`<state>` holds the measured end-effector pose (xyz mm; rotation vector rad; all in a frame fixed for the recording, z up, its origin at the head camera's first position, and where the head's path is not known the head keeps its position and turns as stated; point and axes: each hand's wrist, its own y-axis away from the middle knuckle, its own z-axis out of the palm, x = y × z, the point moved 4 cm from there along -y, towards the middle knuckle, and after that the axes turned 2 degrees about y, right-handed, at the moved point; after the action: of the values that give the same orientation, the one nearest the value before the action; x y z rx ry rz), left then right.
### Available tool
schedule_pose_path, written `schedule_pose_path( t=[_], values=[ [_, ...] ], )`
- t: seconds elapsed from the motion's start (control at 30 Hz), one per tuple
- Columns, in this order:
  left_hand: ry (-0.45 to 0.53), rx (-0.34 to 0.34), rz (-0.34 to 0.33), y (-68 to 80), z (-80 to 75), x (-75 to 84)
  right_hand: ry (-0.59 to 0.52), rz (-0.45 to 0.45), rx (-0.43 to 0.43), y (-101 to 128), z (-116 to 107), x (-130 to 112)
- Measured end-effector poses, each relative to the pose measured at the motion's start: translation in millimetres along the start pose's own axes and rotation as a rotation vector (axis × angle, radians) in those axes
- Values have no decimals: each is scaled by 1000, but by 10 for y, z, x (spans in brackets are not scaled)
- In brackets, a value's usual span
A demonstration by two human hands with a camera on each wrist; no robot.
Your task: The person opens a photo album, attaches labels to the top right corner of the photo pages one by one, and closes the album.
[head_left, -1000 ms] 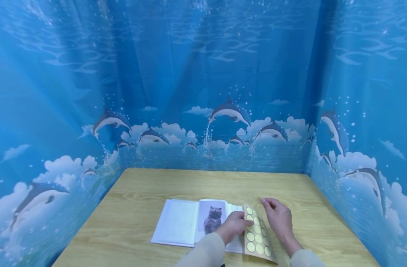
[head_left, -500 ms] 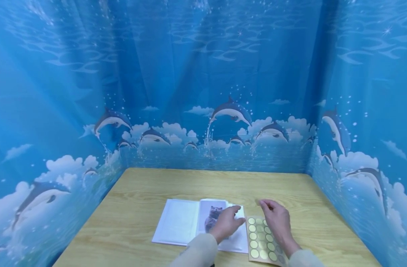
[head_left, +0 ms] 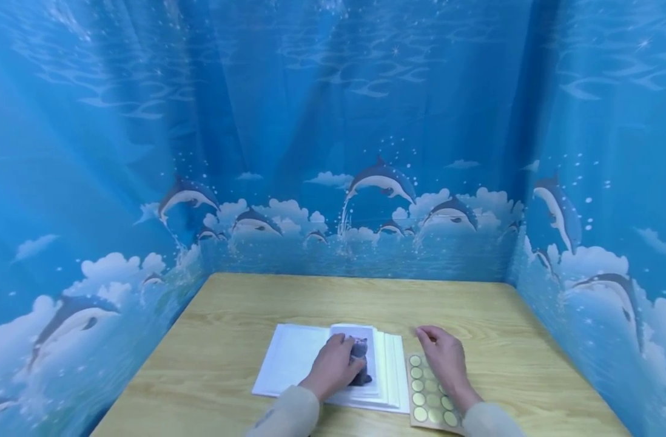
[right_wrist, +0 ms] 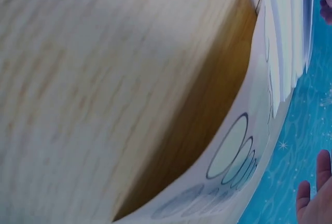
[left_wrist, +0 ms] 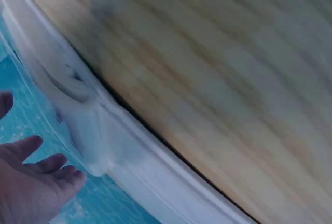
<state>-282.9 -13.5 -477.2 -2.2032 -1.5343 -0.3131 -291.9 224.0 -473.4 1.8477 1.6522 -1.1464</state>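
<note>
An open white album (head_left: 295, 364) lies on the wooden table (head_left: 245, 303), with a grey cat photo (head_left: 362, 358) on its right page. My left hand (head_left: 333, 367) rests flat on that photo, fingers straight. A tan sheet of round yellow-green stickers (head_left: 428, 397) lies just right of the album. My right hand (head_left: 442, 358) rests on the sheet's upper part with relaxed fingers. The left wrist view shows my left hand (left_wrist: 31, 182) open beside the album's edge (left_wrist: 119, 146). Close in the right wrist view is the sticker sheet (right_wrist: 233, 151), curling up off the table.
Blue curtains printed with dolphins (head_left: 379, 179) enclose the table on three sides. Bare wood (head_left: 529, 340) extends behind and to both sides of the album.
My left hand let go of the sticker sheet and moved left onto the cat photo. The sheet dropped from tilted to lying on the table under my right hand.
</note>
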Motion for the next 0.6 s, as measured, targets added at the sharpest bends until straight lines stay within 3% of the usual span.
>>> schedule_pose_path(
  t=[0.23, 0.6],
  values=[
    [-52, -140, 5, 92, 89, -69, 56, -40, -19, -79, 160, -60],
    [-40, -197, -13, 102, 163, -73, 138, -142, -38, -167, 448, -189]
  ],
)
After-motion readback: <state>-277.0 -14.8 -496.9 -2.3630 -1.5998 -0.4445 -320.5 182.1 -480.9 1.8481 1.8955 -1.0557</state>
